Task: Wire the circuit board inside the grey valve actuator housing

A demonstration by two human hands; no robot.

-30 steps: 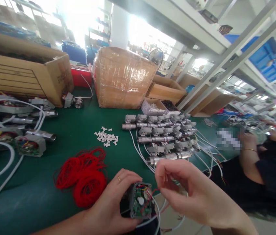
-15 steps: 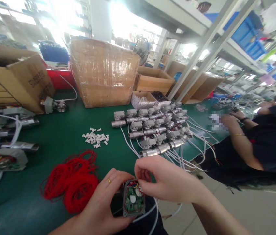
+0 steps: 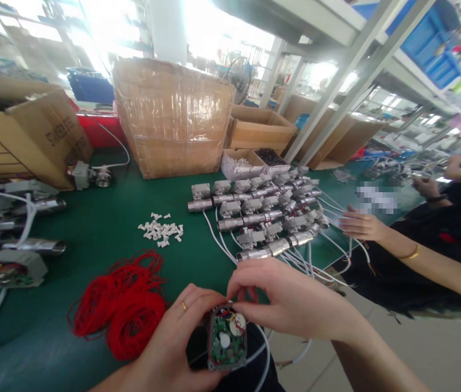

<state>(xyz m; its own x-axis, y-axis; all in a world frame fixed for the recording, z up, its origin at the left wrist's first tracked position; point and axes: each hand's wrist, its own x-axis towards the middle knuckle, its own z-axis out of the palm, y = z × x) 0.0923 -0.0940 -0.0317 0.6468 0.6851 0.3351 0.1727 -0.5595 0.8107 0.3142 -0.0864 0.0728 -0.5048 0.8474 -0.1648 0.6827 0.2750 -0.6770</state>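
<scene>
Low in front of me, my left hand (image 3: 177, 335) wraps around a small grey actuator housing (image 3: 229, 340), its open side facing up. Inside it show a green circuit board, a round white part, a pale disc and red, yellow and blue wires. My right hand (image 3: 279, 299) has its thumb and fingers pinched at the housing's upper edge, beside the wires; what lies between the fingertips is hidden. A white cable (image 3: 268, 354) hangs at the housing's right side. Two bundles of red string (image 3: 134, 321) lie left of my hands, and small white plastic pieces (image 3: 163, 231) are behind them.
Rows of metal valves with grey housings (image 3: 254, 220) stand on the green table (image 3: 103, 223). More units (image 3: 18, 261) lie at left. Behind are a wrapped carton (image 3: 173, 120) and small parts boxes (image 3: 242, 166). At right, a co-worker's hand (image 3: 363, 224) reaches toward the cables.
The co-worker's arm has come toward the valve cables, hand now spread. My hands and the housing shifted slightly right and down in view; the pale disc and wires show more fully.
</scene>
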